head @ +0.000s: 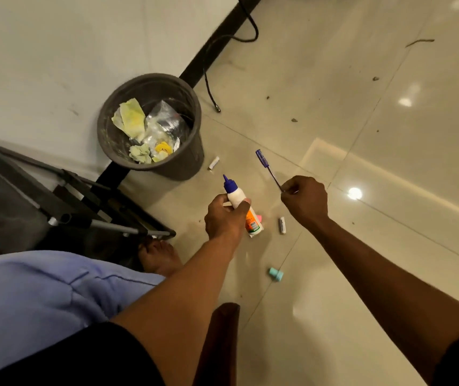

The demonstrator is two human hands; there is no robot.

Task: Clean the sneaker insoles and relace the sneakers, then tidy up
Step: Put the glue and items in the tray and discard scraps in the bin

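My left hand [227, 218] grips a white glue bottle [239, 201] with a blue nozzle cap, held tilted above the tiled floor. My right hand [305, 201] pinches the thin end of a blue pen [267, 168], whose capped end points up and away toward the bin. A dark grey waste bin [192, 151] stands against the wall beyond both hands, holding crumpled yellow-green tissues and clear plastic bags. No sneakers, insoles or laces are in view.
Small items lie on the floor: two white batteries [214, 163] [282, 225], a teal cap [275, 274] and a pink scrap under the bottle. A folding grey stand [64, 207] sits at left. A black cable [209, 84] trails near the wall. My bare foot [158, 257] is below the stand.
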